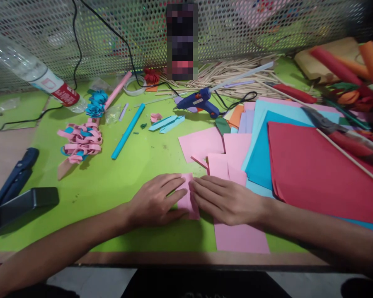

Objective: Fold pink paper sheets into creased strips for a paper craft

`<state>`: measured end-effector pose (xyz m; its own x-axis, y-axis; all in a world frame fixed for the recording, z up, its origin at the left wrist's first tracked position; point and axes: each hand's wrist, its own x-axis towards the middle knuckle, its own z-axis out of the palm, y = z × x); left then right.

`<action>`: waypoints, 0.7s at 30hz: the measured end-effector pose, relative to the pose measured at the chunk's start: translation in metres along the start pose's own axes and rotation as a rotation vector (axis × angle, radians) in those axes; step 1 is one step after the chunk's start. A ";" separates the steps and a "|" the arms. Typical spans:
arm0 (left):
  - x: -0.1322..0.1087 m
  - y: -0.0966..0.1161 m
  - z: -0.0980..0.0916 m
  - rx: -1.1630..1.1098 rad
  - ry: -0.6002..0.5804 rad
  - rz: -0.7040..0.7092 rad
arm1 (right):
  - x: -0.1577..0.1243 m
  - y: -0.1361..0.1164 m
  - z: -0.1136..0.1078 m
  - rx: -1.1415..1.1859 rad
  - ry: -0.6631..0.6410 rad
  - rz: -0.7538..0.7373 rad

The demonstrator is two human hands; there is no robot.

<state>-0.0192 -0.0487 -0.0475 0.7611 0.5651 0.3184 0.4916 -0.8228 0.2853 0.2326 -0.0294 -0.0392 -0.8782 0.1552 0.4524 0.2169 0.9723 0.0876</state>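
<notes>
A small piece of pink paper [188,203], with a crease or fold running down it, lies on the green table top between my two hands. My left hand [158,196] holds it down from the left, its fingers and thumb resting on the paper. From the right, my right hand [225,198] presses its fingers, held close together, along the paper's right edge; its fingertips partly hide that edge. Under and beyond my right hand lie more pink sheets [240,238]. A narrow pink strip [199,162] rests just above it.
Red sheets [317,174] and blue sheets [261,157] are stacked right, with pliers [338,134] on top. A blue glue gun [200,102] and wooden sticks [236,74] lie behind. Leftward are a pink-and-blue paper craft [82,138], blue paper tube [129,131], bottle [54,85] and stapler [15,176].
</notes>
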 end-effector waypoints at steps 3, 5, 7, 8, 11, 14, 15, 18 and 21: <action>-0.001 0.000 0.000 -0.010 -0.007 -0.005 | 0.001 -0.001 -0.001 0.012 0.004 0.008; -0.001 -0.001 0.001 -0.019 -0.009 -0.011 | 0.002 -0.001 -0.001 0.013 -0.004 0.010; -0.001 -0.001 0.001 -0.028 -0.009 -0.013 | 0.002 -0.001 0.000 0.023 -0.006 0.004; -0.001 -0.001 0.001 -0.032 -0.011 -0.014 | 0.002 -0.001 0.001 0.032 -0.006 -0.003; 0.000 0.000 0.000 -0.032 -0.015 -0.013 | 0.001 0.000 0.003 0.065 -0.003 -0.016; 0.000 0.001 0.000 -0.009 0.008 -0.005 | 0.001 0.000 0.003 0.070 0.000 -0.029; 0.000 0.001 0.000 -0.001 0.019 0.000 | 0.000 0.000 0.003 0.065 -0.001 -0.032; 0.000 0.002 0.001 0.016 0.057 0.013 | 0.000 -0.001 0.004 0.057 0.010 -0.036; -0.001 0.001 0.001 0.026 0.079 0.014 | 0.000 -0.001 0.005 0.064 0.024 -0.034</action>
<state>-0.0184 -0.0502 -0.0486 0.7328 0.5559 0.3923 0.4930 -0.8312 0.2570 0.2304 -0.0298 -0.0434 -0.8739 0.1188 0.4714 0.1592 0.9861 0.0467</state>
